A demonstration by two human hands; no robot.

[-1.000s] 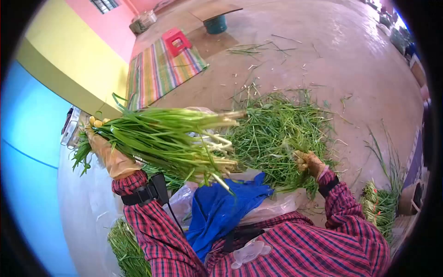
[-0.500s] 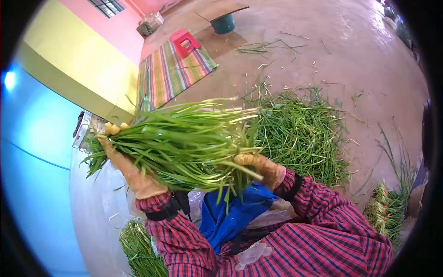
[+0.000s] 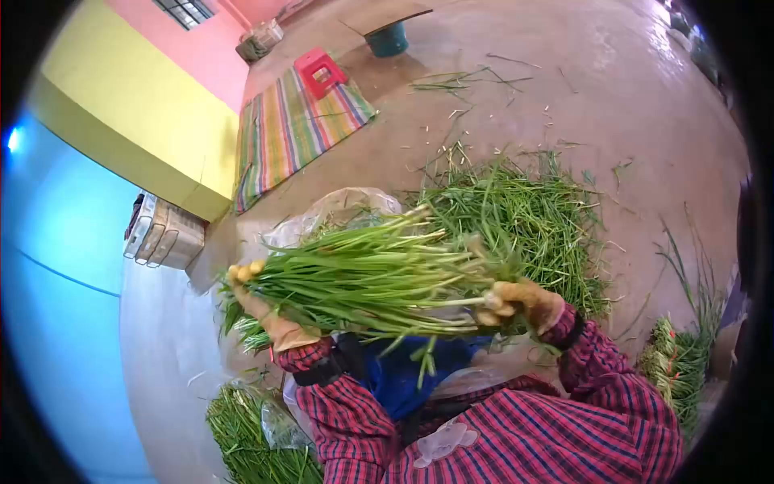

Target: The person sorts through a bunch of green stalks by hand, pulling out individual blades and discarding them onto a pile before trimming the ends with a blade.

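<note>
A thick bunch of garlic chives (image 3: 363, 274) lies sideways in front of me, green leaf ends to the left and pale stem ends to the right. Gloved in tan, my left hand (image 3: 270, 310) is wrapped round the leafy end, its fingertips showing over the top. At the stem end, my right hand (image 3: 520, 305), in a similar glove, has its fingers closed on some stems; motion blurs the stalks there. Below the bunch, blue cloth (image 3: 395, 371) covers part of my lap.
Beyond the bunch lies a wide heap of loose chives (image 3: 524, 234). More chives (image 3: 250, 436) sit at lower left, with tied bunches (image 3: 677, 371) at right. Clear plastic (image 3: 355, 198), a striped mat (image 3: 298, 133), a red stool (image 3: 320, 71) and a crate (image 3: 169, 234) are around.
The bunch and my left hand have moved right and slightly down. My right hand has shifted right, out at the stem ends. Plastic behind the bunch and the crate at left show more.
</note>
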